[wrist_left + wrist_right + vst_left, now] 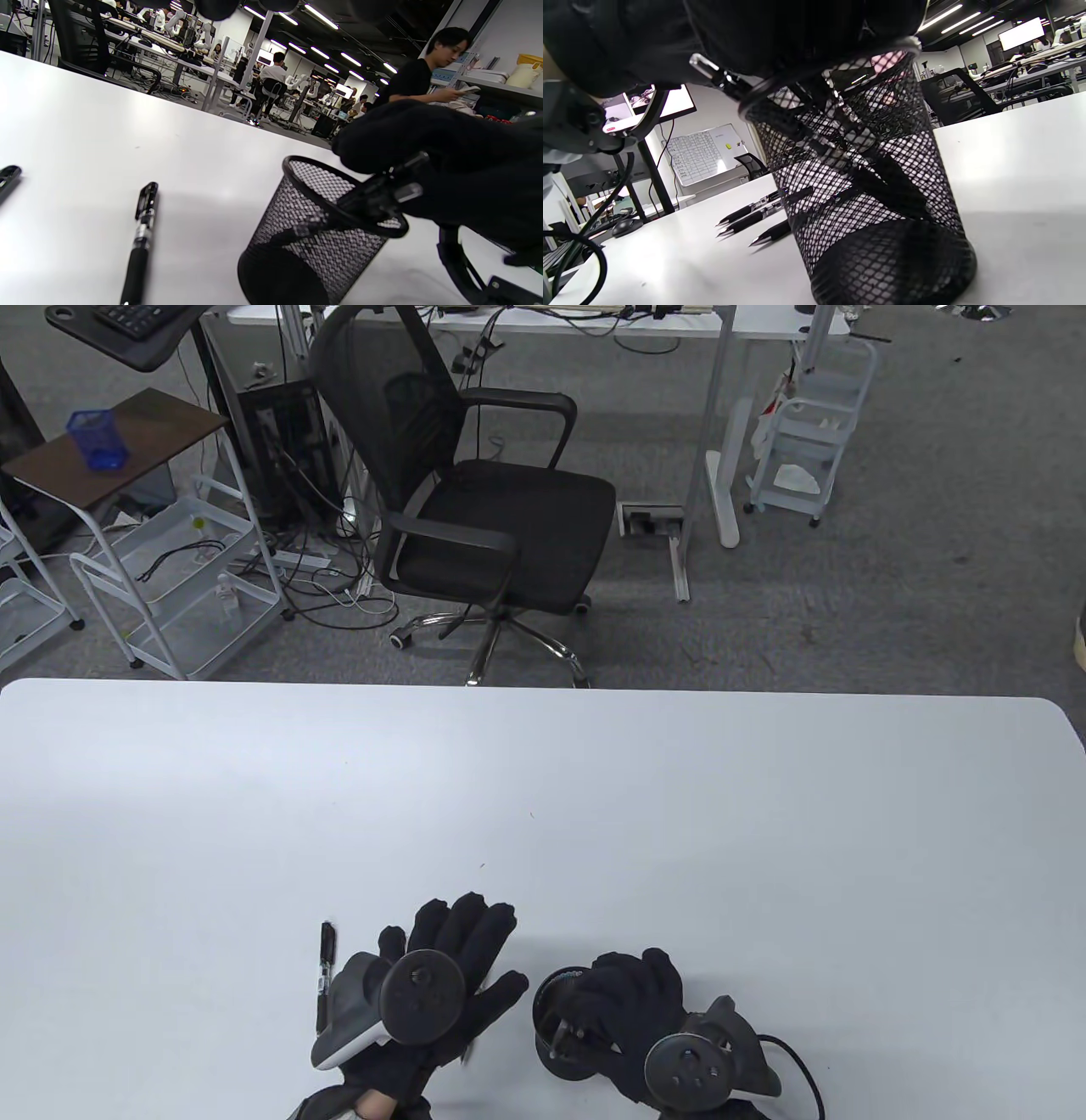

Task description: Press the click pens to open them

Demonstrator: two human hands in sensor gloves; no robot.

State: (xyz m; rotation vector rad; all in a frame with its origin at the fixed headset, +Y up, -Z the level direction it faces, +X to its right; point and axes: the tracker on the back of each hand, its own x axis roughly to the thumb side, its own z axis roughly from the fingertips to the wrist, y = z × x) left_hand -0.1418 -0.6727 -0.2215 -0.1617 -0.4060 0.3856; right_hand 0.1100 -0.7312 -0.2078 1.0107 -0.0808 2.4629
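Observation:
A black mesh pen cup (556,1035) stands near the table's front edge. My right hand (607,997) reaches over its rim and grips a black click pen (369,198) that leans in the cup, its clip end up. The cup (874,190) fills the right wrist view, with the held pen (723,79) at its rim. My left hand (458,937) is to the cup's left, fingers spread, holding nothing. One click pen (326,971) lies left of that hand. Pens (746,217) lie on the table behind the cup, tips out. The left wrist view shows a lying pen (140,241).
The white table (543,814) stretches far ahead of both hands. A black office chair (475,500) stands on the carpet beyond its far edge. A cable (797,1069) runs from the right hand's tracker.

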